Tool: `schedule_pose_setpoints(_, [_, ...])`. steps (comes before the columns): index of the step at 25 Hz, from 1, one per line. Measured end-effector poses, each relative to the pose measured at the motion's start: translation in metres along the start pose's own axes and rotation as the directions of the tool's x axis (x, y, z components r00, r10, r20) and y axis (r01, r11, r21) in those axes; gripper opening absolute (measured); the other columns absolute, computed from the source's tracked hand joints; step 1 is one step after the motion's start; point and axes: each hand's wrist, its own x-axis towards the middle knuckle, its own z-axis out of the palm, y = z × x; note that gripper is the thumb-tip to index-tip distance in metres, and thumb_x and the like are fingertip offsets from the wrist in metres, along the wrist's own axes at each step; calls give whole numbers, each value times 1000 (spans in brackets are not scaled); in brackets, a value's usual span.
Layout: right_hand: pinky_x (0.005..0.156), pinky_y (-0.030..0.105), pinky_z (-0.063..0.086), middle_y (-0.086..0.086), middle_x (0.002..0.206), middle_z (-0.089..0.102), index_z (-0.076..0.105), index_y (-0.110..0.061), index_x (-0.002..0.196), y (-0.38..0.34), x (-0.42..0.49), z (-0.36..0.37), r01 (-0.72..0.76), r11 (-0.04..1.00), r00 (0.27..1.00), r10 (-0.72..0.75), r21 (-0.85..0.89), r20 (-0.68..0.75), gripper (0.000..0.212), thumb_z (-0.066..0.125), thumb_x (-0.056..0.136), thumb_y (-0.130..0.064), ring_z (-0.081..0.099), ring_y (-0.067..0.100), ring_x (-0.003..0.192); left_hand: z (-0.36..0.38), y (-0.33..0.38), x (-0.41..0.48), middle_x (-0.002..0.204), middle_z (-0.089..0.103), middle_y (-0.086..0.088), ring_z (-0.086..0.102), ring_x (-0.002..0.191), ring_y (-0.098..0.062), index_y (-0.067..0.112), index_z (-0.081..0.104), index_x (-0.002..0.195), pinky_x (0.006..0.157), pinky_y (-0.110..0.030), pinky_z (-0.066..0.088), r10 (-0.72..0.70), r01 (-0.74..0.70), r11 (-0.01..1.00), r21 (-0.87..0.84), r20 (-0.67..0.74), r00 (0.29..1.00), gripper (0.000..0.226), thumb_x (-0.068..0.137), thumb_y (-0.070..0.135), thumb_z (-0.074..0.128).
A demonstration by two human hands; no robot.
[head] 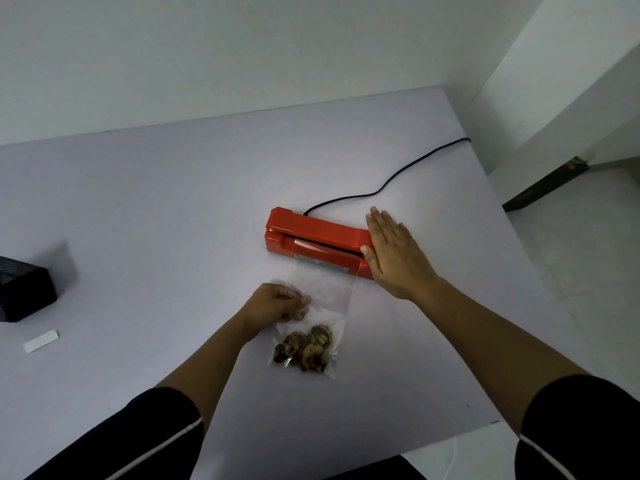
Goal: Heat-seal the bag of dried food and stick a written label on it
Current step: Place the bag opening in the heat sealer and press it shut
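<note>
A: Right hand (394,258)?
B: Laid flat on the right end of the red sealer (315,242), fingers straight and close together, thumb down by the front slot.
A: Pressing the lid shut?
B: Hard to tell. A dark slot visible along the front, between lid and base.
A: And the left hand (277,303)?
B: Curled, pinching the left edge of the clear bag (322,299) about halfway along, knuckles toward the sealer.
A: Place of the bag?
B: Flat on the table (156,209), around the middle, a little nearer the right edge. Open top tucked into the sealer's slot, bottom toward the near edge.
A: Contents?
B: Brown dried food (304,348) (slices, by the look), heaped at the bottom of the bag, just beside the left wrist.
A: Sealer itself?
B: Lengthwise across the table, closer to the right edge than the left, with a black cord (381,188) out of its back and off over the right edge near the far corner.
A: Label?
B: Small white strip (41,341) by the left edge, well apart from the bag — blank or written on, impossible to say from here. Just beyond it, a black box (24,289), also at the left edge.
A: Sleeves (156,434)?
B: Black with a thin white stripe, ending above the elbows — forearms bare.
</note>
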Motion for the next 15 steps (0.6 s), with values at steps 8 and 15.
schedule_pose_setpoints(8, [116,33,-2,7,158,-4,0,-10,148,0,-1,0,3,1000,1000,-3,14,0,59,21,100,-38,-5,19,146,1,1,-2,81,72,-14,63,59,-8,-4,72,90,61,-19,52,13,-13,1000,-10,-2,1000,25,80,19,71])
schedule_pose_setpoints(15, [116,32,-4,7,158,-5,-2,-10,148,1,1,1,1,1000,1000,-1,6,10,60,21,100,-38,-6,19,146,0,0,0,86,72,-21,63,62,-12,-2,73,90,65,-24,52,14,-14,1000,3,-4,1000,25,80,20,72])
